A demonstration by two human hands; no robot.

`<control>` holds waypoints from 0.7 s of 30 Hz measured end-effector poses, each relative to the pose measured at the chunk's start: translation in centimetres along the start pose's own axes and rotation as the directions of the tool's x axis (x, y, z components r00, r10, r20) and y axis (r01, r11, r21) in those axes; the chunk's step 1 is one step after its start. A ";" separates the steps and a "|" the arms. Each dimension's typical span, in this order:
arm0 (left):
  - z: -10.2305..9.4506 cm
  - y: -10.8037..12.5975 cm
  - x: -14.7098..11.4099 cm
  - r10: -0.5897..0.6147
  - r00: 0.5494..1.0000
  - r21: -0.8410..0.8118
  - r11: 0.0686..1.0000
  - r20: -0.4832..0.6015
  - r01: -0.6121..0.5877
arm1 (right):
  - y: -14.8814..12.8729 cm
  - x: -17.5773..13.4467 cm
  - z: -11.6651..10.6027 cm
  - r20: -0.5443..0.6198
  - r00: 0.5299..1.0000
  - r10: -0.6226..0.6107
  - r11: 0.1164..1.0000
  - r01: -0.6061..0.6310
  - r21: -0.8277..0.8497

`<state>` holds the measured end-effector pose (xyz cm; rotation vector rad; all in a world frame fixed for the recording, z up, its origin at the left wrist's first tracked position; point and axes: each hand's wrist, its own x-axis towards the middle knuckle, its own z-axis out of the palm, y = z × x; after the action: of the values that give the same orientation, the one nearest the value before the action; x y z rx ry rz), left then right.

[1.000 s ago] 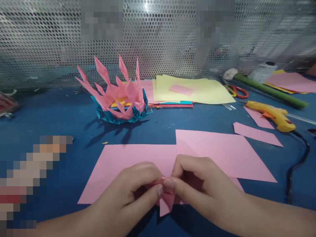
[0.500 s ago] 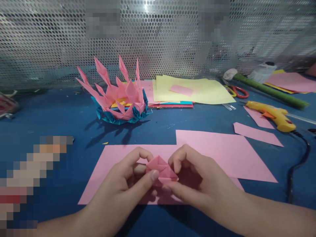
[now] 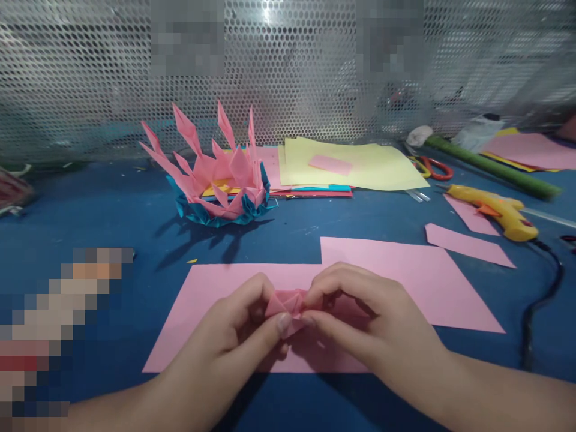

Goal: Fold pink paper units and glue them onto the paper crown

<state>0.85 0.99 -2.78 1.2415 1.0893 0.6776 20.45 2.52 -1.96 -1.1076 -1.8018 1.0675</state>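
Observation:
Between my hands is a small folded pink paper piece [image 3: 286, 302], with creases and overlapping flaps. My left hand [image 3: 234, 336] grips its left side, thumb on the near face and fingers behind. At its right edge, my right hand [image 3: 364, 318] pinches a fold between thumb and index finger. Both hands hover over flat pink sheets [image 3: 189, 324] lying on the blue table. Behind them stands a pink and blue folded-paper ring [image 3: 220, 180] with tall pointed petals. My curled fingers hide part of the piece.
Stacked yellow and coloured paper [image 3: 360, 162] lies at the back. To the right are red-and-yellow-handled scissors [image 3: 434, 168], a yellow glue gun [image 3: 495, 210] with a black cord, a green-wrapped stick [image 3: 495, 165] and pink paper strips [image 3: 470, 245]. A perforated metal screen [image 3: 288, 90] stands behind.
My right hand has moved in and closed its thumb and finger on the paper's right edge. The paper's upper point no longer shows; its top now looks flat.

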 end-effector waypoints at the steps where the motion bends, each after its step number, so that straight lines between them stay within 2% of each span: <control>1: 0.0 0.0 0.0 -0.005 1.000 -0.001 1.000 0.000 0.005 | 0.0 0.0 0.0 -0.003 1.000 0.013 1.000 -0.013 -0.001; 6: 0.1 0.1 0.0 -0.045 0.998 -0.010 0.999 0.044 0.046 | 0.1 -0.2 -0.1 0.024 0.999 0.023 1.000 -0.023 -0.020; 11: -0.1 0.4 0.0 -0.036 0.995 -0.056 0.998 0.098 0.042 | 0.3 -0.3 -0.3 0.117 0.976 -0.184 0.983 0.186 -0.008; 13: -0.2 0.5 0.0 -0.010 0.994 -0.038 0.999 0.113 0.014 | 0.3 -0.3 -0.5 0.136 0.964 -0.229 0.973 0.229 0.012; 16: -0.3 0.6 -0.2 0.010 0.993 0.022 1.000 0.114 -0.013 | 0.3 -0.4 -0.6 0.132 0.962 -0.241 0.970 0.241 0.013; 21: -0.4 0.5 -0.5 0.001 0.991 0.005 1.000 0.135 -0.002 | 0.4 -0.7 -0.7 0.174 0.961 -0.216 0.976 0.218 0.011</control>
<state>0.38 0.83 -2.20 1.2741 0.9788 0.5840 21.36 2.19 -2.17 -0.8184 -2.0144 1.0511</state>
